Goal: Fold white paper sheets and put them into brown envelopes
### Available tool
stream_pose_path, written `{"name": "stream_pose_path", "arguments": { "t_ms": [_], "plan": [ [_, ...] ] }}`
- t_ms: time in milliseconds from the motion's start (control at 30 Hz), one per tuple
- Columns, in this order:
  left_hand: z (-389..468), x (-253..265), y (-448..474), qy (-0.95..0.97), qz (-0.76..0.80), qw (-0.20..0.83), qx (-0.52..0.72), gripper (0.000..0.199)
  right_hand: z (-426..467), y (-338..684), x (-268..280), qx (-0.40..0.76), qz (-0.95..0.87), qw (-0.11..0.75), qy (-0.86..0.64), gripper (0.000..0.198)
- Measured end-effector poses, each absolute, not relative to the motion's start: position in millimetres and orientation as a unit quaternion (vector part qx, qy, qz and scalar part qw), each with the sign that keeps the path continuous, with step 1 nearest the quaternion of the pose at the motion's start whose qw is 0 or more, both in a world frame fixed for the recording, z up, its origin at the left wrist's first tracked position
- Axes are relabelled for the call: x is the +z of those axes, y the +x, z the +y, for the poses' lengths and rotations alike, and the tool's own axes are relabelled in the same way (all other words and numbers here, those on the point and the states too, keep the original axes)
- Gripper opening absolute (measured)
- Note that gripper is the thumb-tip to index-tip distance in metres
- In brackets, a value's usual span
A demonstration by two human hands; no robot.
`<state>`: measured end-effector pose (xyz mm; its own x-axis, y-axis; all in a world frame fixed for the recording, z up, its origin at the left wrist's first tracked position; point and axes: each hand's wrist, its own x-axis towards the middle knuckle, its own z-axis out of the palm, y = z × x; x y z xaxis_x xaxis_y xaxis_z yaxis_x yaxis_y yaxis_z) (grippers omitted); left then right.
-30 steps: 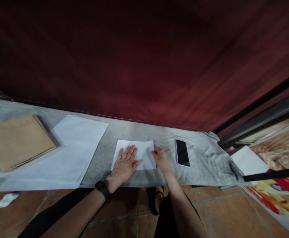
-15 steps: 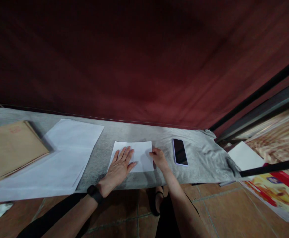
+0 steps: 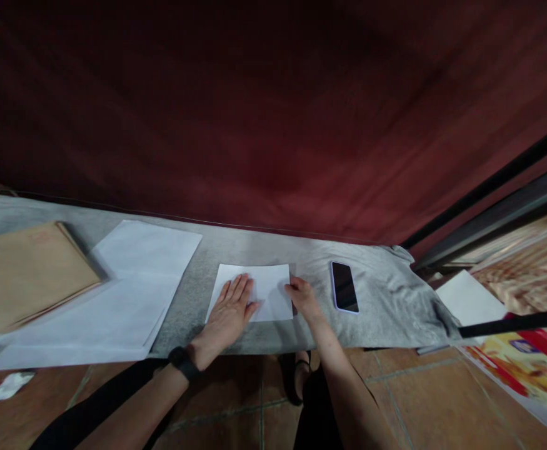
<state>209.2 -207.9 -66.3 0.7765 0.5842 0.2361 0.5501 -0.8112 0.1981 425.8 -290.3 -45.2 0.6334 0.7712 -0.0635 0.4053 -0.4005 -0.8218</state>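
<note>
A small sheet of white paper (image 3: 273, 292), perhaps folded, lies on the grey cloth in front of me. Across its left half my left hand (image 3: 230, 309) rests palm down, fingers stretched out and the thumb apart. At the sheet's right edge my right hand (image 3: 302, 296) is closed, thumb and curled fingers pinching the paper there. Its fingertips are partly hidden. A phone (image 3: 345, 287) with a pale purple case lies just right of that hand, dark screen up.
Large white sheets (image 3: 127, 300) lie at the left, partly under brown paper envelopes (image 3: 34, 272). The grey cloth (image 3: 259, 247) covers a narrow surface with a dark red curtain (image 3: 264, 156) behind it. A black bar (image 3: 517, 325) and a red-yellow box (image 3: 531, 362) are at the right.
The view has shifted slightly, so everything on the cloth appears a little further right. Both hands keep about the same places on the sheet.
</note>
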Motion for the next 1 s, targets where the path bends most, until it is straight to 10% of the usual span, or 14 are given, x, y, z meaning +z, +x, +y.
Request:
{"name": "stream_pose_path", "arguments": {
  "t_ms": [1000],
  "plan": [
    [-189.5,-47.7,189.1,0.913,0.390,0.047,0.108,0.057,-290.5,436.6,-54.2,0.238,-0.255,0.506,-0.788,0.008]
  ]
}}
